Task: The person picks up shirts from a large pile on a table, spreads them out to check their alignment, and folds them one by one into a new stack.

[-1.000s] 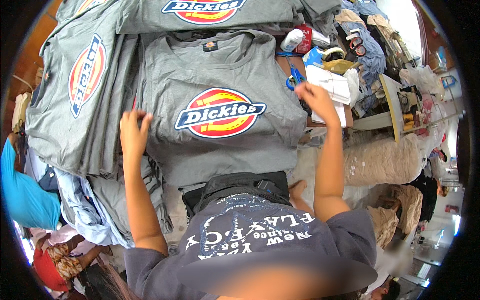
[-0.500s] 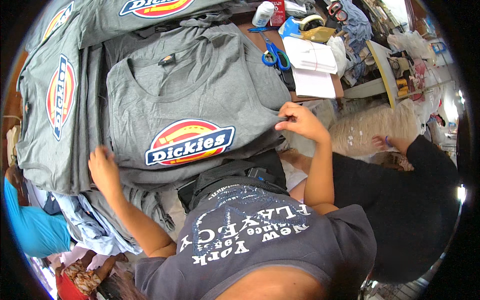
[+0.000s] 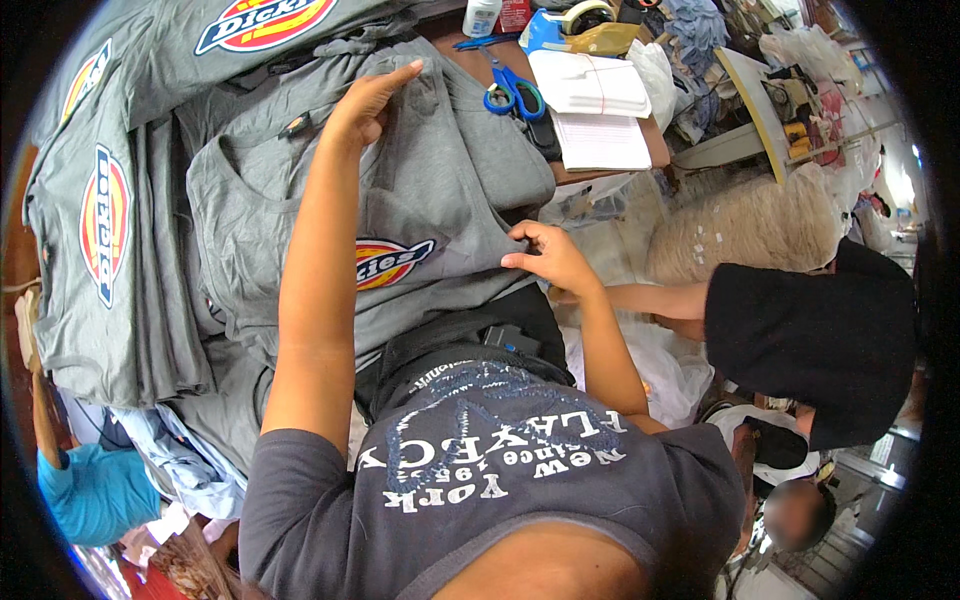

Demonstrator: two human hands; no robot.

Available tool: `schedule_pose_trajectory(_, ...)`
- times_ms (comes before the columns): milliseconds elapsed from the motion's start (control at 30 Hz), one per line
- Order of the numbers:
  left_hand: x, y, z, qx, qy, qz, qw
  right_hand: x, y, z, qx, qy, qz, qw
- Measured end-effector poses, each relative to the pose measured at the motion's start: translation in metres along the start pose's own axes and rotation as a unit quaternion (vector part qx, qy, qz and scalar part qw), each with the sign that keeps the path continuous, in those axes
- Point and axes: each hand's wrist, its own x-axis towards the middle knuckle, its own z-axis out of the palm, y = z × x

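Observation:
A grey sleeveless shirt (image 3: 440, 190) with a red, yellow and blue oval print lies flat on a stack of similar shirts in front of me. My left hand (image 3: 372, 108) reaches across it to the far shoulder strap, fingers stretched out over the cloth. My left forearm covers part of the print. At the shirt's right side, my right hand (image 3: 552, 256) pinches the edge of the cloth between thumb and fingers. A dark label (image 3: 294, 126) shows inside the neckline, left of my left wrist.
Folded grey shirts (image 3: 165, 260) are piled at left. Blue-handled scissors (image 3: 512, 92), white papers (image 3: 600, 140), a tape dispenser (image 3: 575, 32) and a white bottle (image 3: 482, 17) lie at the far right. Co-workers in black (image 3: 800, 330) and blue (image 3: 100, 490) are nearby.
My left hand has moved from the shirt's near left side up to the far shoulder strap. My right hand keeps its pinch. The co-worker in black has shifted, an arm now extending toward my side.

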Motion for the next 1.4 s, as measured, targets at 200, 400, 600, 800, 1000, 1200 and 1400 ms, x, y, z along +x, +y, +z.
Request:
schedule_pose_trajectory(200, 0.010, 0.016, -0.031, -0.289, -0.031, 0.114, 0.950, -0.010, 0.004, -0.017, 0.208, 0.055, -0.012, 0.976)
schedule_pose_trajectory(400, 0.016, 0.000, -0.053, -0.436, -0.162, 0.154, 0.872, -0.012, -0.004, -0.032, 0.141, 0.106, 0.031, 0.984)
schedule_pose_trajectory(600, -0.015, -0.017, -0.058, -0.525, -0.135, 0.253, 0.801, -0.010, -0.006, 0.008, -0.234, 0.327, -0.226, 0.887)
schedule_pose_trajectory(800, -0.011, -0.035, -0.078, -0.537, -0.245, 0.308, 0.746, -0.017, 0.006, 0.035, -0.346, 0.296, -0.271, 0.848)
schedule_pose_trajectory(1000, -0.014, -0.035, -0.077, -0.532, -0.244, 0.301, 0.753, -0.022, 0.007, 0.047, -0.344, 0.267, -0.268, 0.860)
schedule_pose_trajectory(1200, -0.016, -0.031, -0.074, -0.531, -0.245, 0.298, 0.755, -0.022, 0.006, 0.050, -0.312, 0.280, -0.265, 0.868)
schedule_pose_trajectory(1400, -0.027, -0.008, -0.003, -0.406, -0.128, 0.175, 0.888, -0.038, -0.009, 0.013, 0.130, 0.191, 0.021, 0.973)
